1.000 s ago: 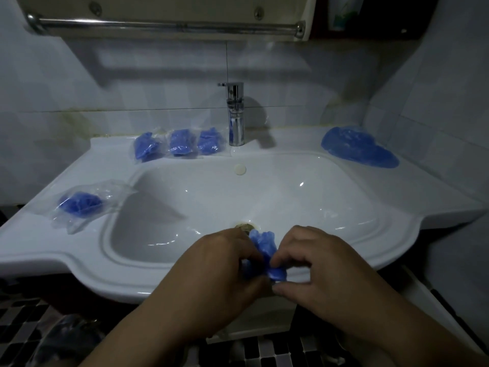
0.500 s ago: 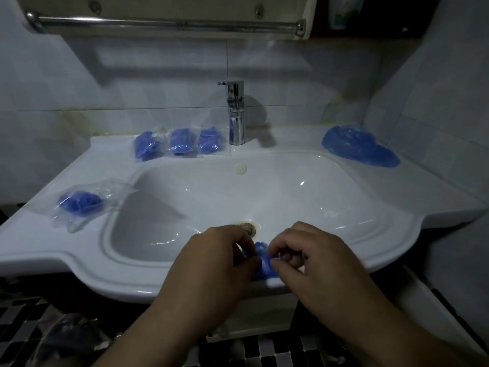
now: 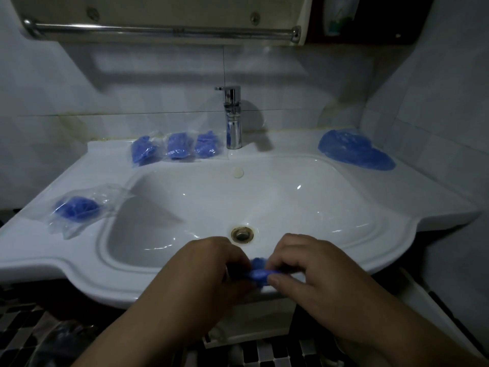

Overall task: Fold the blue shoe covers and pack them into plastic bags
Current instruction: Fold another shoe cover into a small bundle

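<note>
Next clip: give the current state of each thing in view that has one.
shoe cover in hand, bunched small, pinched between both hands over the front rim of the sink
left hand, fingers curled onto the cover
right hand, thumb and fingers pinching the cover
three back packets, bagged, in a row left of the faucet
left-rim bag, holds a folded cover, mouth unclear
loose covers, unfolded pile, back right corner
faucet, no water running

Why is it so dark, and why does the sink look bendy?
Head view: the light is dim and bluish; the faucet casts a soft shadow on the wall to its right; small glints dot the sink; the wide-angle lens bends the sink's rim and the rail; the shoe cover held by the left hand and right hand looks soft.
</note>
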Demonstrator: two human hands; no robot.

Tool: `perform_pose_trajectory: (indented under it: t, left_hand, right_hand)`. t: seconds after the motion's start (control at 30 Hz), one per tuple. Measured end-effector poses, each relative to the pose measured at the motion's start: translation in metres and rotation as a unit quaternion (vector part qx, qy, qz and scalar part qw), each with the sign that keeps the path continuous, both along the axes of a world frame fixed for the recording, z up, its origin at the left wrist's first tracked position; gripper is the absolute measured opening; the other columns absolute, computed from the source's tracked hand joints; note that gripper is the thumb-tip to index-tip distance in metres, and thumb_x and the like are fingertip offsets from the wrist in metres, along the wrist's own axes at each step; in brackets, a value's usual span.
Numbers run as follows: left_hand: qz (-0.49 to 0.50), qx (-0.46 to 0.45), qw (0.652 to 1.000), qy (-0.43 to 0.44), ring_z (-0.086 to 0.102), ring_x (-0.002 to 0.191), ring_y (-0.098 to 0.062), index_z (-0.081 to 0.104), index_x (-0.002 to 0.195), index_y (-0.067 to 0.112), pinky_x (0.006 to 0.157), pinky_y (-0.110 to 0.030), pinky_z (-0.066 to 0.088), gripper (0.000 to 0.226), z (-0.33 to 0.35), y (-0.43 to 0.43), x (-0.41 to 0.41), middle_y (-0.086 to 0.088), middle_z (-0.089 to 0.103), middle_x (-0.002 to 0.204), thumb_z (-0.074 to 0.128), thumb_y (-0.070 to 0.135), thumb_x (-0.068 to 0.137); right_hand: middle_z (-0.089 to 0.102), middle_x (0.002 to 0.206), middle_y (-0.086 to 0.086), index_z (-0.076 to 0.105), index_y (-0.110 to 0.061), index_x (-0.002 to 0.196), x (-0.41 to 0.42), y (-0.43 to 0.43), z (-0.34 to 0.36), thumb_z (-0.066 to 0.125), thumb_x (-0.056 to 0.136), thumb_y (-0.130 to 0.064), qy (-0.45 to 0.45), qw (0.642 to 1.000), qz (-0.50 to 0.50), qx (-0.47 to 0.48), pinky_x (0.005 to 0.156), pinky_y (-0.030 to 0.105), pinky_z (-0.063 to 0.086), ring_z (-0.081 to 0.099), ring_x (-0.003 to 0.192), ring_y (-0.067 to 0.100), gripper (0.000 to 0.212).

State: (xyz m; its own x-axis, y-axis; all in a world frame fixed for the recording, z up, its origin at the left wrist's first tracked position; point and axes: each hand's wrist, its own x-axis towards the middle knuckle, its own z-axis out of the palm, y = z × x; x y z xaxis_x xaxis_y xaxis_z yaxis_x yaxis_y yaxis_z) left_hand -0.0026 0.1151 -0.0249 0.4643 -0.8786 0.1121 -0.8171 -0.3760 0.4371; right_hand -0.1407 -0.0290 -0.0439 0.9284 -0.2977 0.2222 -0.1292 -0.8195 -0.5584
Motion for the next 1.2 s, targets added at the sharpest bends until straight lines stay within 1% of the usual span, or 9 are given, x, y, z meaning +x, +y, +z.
perform_pose_trajectory:
  t: [0.17,0.27,0.37,0.53,0.73,0.87,0.97,1.07,1.2]
  left_hand:
    - [0.038,-0.031,0.999,0.025,0.054,0.075,-0.002,0.066,0.085,0.030,0.058,-0.014,0.036,0.017,-0.006,-0.007,0.001,0.012,0.058,0.082,0.060,0.045,0.090]
    - [0.061,-0.039,0.997,0.025,0.053,0.071,-0.002,0.061,0.077,0.030,0.054,-0.013,0.033,0.020,-0.009,-0.013,-0.001,0.011,0.056,0.079,0.059,0.045,0.090]
    - [0.081,-0.056,0.995,0.020,0.050,0.068,-0.001,0.052,0.071,0.034,0.052,-0.014,0.031,0.022,-0.013,-0.015,-0.002,0.012,0.055,0.079,0.063,0.045,0.087]
    - [0.062,-0.092,0.993,0.034,0.048,0.074,0.019,0.062,0.081,0.031,0.063,-0.003,0.035,0.009,-0.018,-0.016,0.001,0.023,0.053,0.075,0.069,0.033,0.085]
    - [-0.005,-0.065,0.998,0.023,0.052,0.078,0.016,0.070,0.094,0.035,0.070,-0.002,0.038,0.020,-0.012,-0.007,0.006,0.028,0.053,0.080,0.073,0.047,0.078]
    - [0.013,-0.093,0.995,0.009,0.056,0.076,0.006,0.069,0.088,0.034,0.065,-0.011,0.042,0.008,-0.016,-0.010,0.011,0.019,0.062,0.078,0.073,0.036,0.081]
    - [0.047,-0.129,0.989,0.053,0.057,0.062,0.004,0.064,0.076,0.035,0.053,-0.011,0.036,0.012,-0.017,-0.010,0.018,0.018,0.062,0.062,0.072,0.031,0.083]
    - [0.060,-0.171,0.973,0.143,0.062,0.059,0.000,0.069,0.078,0.028,0.056,-0.010,0.042,0.008,-0.010,-0.006,0.024,0.013,0.068,0.063,0.074,0.028,0.084]
    - [0.052,-0.175,0.954,0.237,0.068,0.067,-0.016,0.072,0.084,0.022,0.066,-0.030,0.056,0.003,-0.001,0.005,0.036,0.001,0.073,0.072,0.071,0.022,0.087]
  right_hand:
    - [0.059,0.076,-0.013,0.066,-0.034,0.098,0.007,0.006,-0.001,0.064,0.090,-0.031,-0.035,0.995,-0.079,0.046,0.064,0.014,0.044,0.057,0.076,0.002,0.009]
    - [0.053,0.088,-0.020,0.063,-0.039,0.102,0.015,0.013,-0.006,0.068,0.089,-0.033,-0.040,0.992,-0.118,-0.002,0.066,0.009,0.043,0.055,0.080,0.000,0.016]
    - [0.056,0.097,-0.020,0.070,-0.034,0.099,0.017,0.011,-0.007,0.066,0.091,-0.029,-0.034,0.995,-0.083,-0.032,0.077,0.014,0.047,0.055,0.089,0.001,0.010]
    - [0.053,0.100,-0.022,0.067,-0.037,0.111,0.012,0.008,-0.005,0.063,0.090,-0.042,0.023,0.998,-0.021,-0.048,0.085,0.020,0.043,0.047,0.098,0.000,0.022]
    - [0.058,0.096,-0.018,0.068,-0.034,0.106,0.019,0.006,-0.007,0.062,0.091,-0.036,-0.005,0.997,-0.051,-0.049,0.083,0.026,0.046,0.051,0.094,0.002,0.016]
    - [0.066,0.084,-0.015,0.071,-0.029,0.097,0.025,0.008,-0.005,0.064,0.089,-0.034,-0.053,0.996,-0.077,-0.004,0.070,0.015,0.044,0.058,0.083,0.002,0.011]
    - [0.068,0.085,-0.017,0.071,-0.031,0.098,0.033,0.010,-0.003,0.066,0.088,-0.037,-0.071,0.992,-0.084,0.061,0.067,0.010,0.044,0.061,0.081,-0.001,0.014]
    - [0.069,0.088,-0.015,0.071,-0.030,0.103,0.044,0.014,-0.001,0.071,0.084,-0.037,-0.084,0.987,-0.086,0.107,0.072,0.017,0.052,0.065,0.081,0.003,0.020]
    - [0.071,0.077,-0.013,0.073,-0.030,0.097,0.057,0.017,0.000,0.073,0.085,-0.025,-0.111,0.976,-0.093,0.162,0.064,0.019,0.056,0.069,0.071,0.006,0.013]
